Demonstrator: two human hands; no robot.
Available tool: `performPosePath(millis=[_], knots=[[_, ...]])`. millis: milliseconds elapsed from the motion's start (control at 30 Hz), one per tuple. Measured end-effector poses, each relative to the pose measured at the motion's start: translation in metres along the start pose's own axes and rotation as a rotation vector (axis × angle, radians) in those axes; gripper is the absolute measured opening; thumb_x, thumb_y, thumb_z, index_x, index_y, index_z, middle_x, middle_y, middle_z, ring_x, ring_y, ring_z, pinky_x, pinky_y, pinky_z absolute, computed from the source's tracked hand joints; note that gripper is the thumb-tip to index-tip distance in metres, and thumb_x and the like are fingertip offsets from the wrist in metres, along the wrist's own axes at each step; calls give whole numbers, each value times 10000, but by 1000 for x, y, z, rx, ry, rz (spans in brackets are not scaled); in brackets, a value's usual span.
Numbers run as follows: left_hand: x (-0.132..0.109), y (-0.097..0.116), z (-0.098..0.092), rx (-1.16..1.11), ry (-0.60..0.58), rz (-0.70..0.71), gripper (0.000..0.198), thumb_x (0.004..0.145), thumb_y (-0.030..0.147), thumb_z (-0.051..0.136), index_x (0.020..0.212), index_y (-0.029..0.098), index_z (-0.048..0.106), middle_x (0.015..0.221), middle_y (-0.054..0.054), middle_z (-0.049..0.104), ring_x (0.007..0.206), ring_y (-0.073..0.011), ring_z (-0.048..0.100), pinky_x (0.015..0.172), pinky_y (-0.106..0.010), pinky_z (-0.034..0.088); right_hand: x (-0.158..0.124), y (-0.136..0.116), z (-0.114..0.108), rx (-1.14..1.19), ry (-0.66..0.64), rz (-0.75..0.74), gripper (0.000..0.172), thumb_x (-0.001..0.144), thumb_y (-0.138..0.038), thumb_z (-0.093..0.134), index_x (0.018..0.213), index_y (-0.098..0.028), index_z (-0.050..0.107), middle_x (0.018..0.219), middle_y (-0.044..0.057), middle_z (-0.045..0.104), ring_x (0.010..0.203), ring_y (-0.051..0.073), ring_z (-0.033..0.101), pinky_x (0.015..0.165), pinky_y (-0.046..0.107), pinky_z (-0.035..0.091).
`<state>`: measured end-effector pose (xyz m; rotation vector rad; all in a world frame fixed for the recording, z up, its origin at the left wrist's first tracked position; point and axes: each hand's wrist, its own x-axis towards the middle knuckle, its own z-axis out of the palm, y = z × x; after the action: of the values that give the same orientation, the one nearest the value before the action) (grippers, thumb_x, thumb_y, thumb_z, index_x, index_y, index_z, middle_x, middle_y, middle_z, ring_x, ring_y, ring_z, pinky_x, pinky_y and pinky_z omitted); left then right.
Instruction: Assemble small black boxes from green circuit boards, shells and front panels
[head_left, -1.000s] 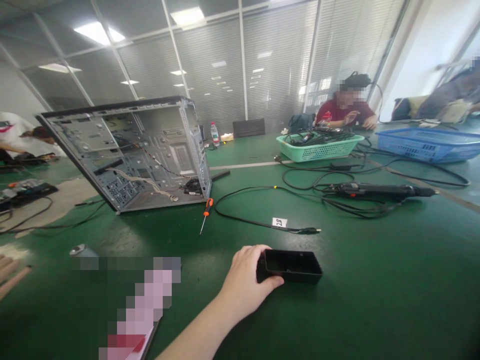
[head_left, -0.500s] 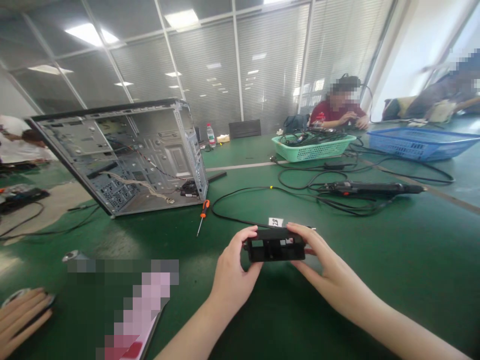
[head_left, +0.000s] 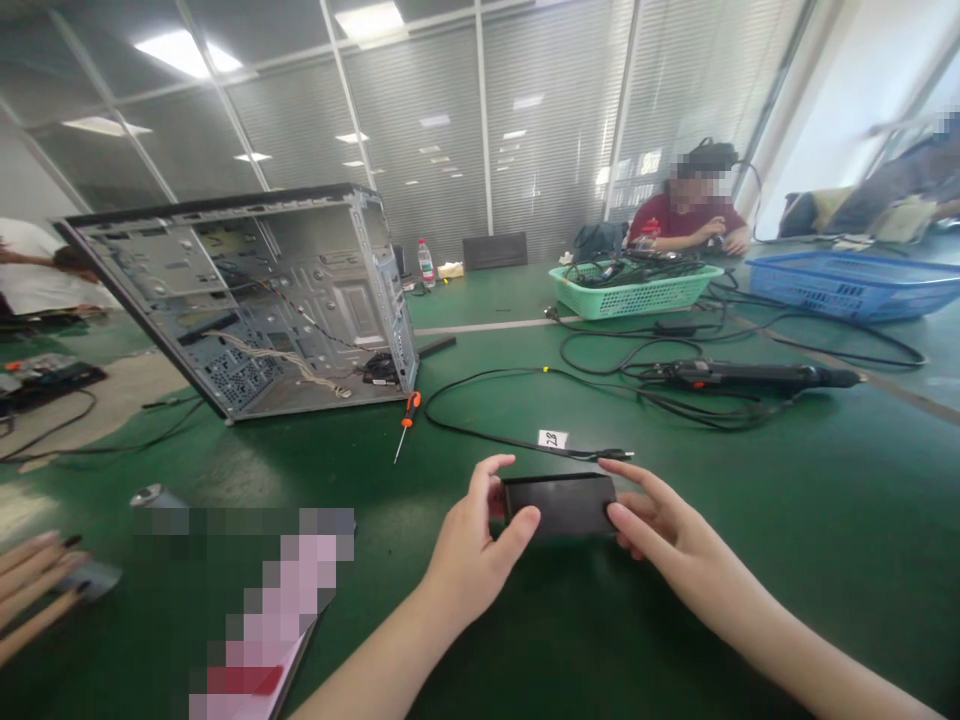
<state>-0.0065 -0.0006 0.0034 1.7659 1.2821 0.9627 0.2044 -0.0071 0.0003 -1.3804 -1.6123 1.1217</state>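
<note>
One black box is held just above the green table by two hands, in front of one open computer case, one orange screwdriver and two baskets, the green basket and the blue basket. Half a second ago its hollow side faced the camera; now a smooth, closed, slightly glossy face shows. The left hand and the right hand each pinch one end between thumb and fingers.

— Where is there room?
— Past the right hand, bare bench.
— And ahead?
— A black cable crosses; farther left, an orange-handled screwdriver and the open computer case block the way.
</note>
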Motion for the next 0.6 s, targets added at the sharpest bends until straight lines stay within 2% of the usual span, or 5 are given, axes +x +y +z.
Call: performPosePath(millis=[100,167,267,433,600], knots=[[1,0,0,-44,-30,-90,257,890,419,400,968,217,538,807,-14,631,725,-177,621,620,-268,482,-4,-6,0,112,-104,73,768,790,-653,424,1316,-119,254,747,27,496,636,162,482,588,293,432],[2,1,0,18,9,-153,325,890,448,361,754,206,529,656,3,566,594,-162,574,530,-252,431,-6,-8,0,163,-145,84,748,776,-640,457,1284,-124,271,801,41,512,668,157,475,589,276,402],[3,4,0,93,55,-236,468,886,531,277,605,206,462,520,22,453,477,-150,484,474,-259,365,-6,-9,-2,195,-177,113,724,730,-626,525,1198,-111,328,832,60,543,689,156,477,586,267,364],[3,1,2,-50,-32,-193,589,872,619,162,707,189,529,467,47,395,477,-152,460,554,-281,402,-3,-12,-5,209,-182,196,747,636,-763,541,986,-115,417,667,38,553,591,137,462,532,246,307],[4,-9,5,-119,-77,-145,557,872,621,198,752,184,522,469,67,356,466,-138,441,557,-273,397,-4,-15,-3,207,-194,218,714,650,-850,442,732,-141,430,637,58,565,547,116,467,505,231,284]])
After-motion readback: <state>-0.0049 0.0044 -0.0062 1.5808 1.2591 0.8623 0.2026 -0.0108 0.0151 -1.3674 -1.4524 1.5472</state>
